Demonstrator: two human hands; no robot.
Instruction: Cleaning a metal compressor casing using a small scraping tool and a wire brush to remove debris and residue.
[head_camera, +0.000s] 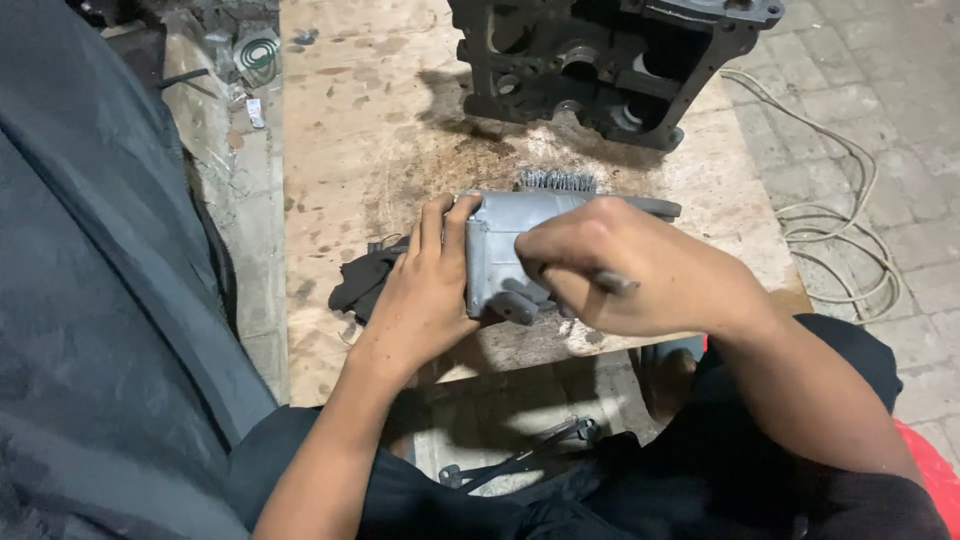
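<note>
Grey cast metal, dull and oily-looking, makes up the ribbed housing (515, 245) that sits at the near edge of the plywood bench (350, 130), the only view being the one from the head. The left hand (425, 290) presses against the housing's left end, fingers (440, 215) curled over its top corner, so it is clamped on the part. The right hand (625, 275) lies over the housing's right half, closed around a thin dark tool (610, 283) whose tip points at the casting; what kind of tool it is I cannot tell.

Just behind the housing lies a wire brush (560, 181), bristles up. A black rag (365, 280) is bunched to its left, under the left wrist. Well behind it stands a dark engine block (610, 65). A pale cable (850, 220) loops on the paving to the housing's right, and wrenches (520, 460) lie on the ground below it.

The housing looks rigid and fairly heavy, probably slick with grime; the square ends and ribbed top seem the surest places to hold.
</note>
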